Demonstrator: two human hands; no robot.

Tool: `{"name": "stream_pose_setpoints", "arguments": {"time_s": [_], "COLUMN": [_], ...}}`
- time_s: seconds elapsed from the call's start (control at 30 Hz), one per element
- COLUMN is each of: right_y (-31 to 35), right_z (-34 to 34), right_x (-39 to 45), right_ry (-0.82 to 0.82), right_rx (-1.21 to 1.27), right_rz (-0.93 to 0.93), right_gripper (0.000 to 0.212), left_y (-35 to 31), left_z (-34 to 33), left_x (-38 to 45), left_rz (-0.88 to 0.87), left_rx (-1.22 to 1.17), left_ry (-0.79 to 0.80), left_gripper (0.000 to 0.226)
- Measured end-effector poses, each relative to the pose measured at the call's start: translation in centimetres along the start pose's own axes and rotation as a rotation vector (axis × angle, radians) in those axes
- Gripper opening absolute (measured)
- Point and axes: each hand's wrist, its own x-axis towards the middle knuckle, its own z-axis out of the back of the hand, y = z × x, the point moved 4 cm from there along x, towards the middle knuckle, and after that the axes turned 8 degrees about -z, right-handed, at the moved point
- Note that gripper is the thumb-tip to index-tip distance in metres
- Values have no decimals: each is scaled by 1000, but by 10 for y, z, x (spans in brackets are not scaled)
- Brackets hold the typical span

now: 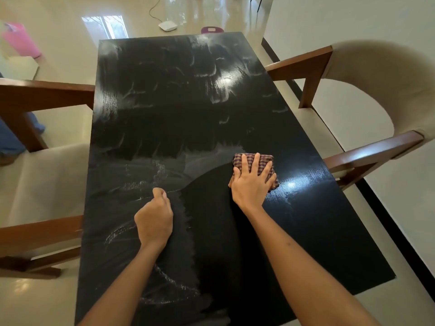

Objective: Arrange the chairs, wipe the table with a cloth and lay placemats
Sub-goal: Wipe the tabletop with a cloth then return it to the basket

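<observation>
On the black table (235, 114), head view: your right hand (250, 184) lies flat with fingers spread, pressing the checked cloth (263, 164) onto the top at about 3 o'clock from table centre. Your left hand (154, 217) is curled into a loose fist holding nothing, knuckles on the top at about 7 o'clock. Hazy unwiped film lies at 9 to 10 o'clock from the cloth, so the right hand looks best placed to sweep that way. No placemats are visible.
</observation>
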Motion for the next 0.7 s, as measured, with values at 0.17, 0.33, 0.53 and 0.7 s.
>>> {"name": "stream_pose_setpoints", "arguments": {"time_s": [0.17, 0.33, 0.53, 0.7], "right_y": [54, 126, 106, 65], "right_z": [-10, -26, -20, -10], "right_x": [-13, -69, -50, 8], "right_ry": [27, 88, 99, 104], "right_rx": [-7, 4, -18, -29], "right_rz": [186, 493, 598, 361], "right_gripper": [51, 51, 49, 51], "left_y": [1, 1, 0, 0], "left_z": [-3, -1, -1, -2], "left_x": [1, 1, 0, 0], "left_rz": [-12, -22, -13, 4], "left_rx": [36, -16, -40, -36], "left_ry": [5, -19, -49, -36], "left_gripper": [21, 25, 16, 20]}}
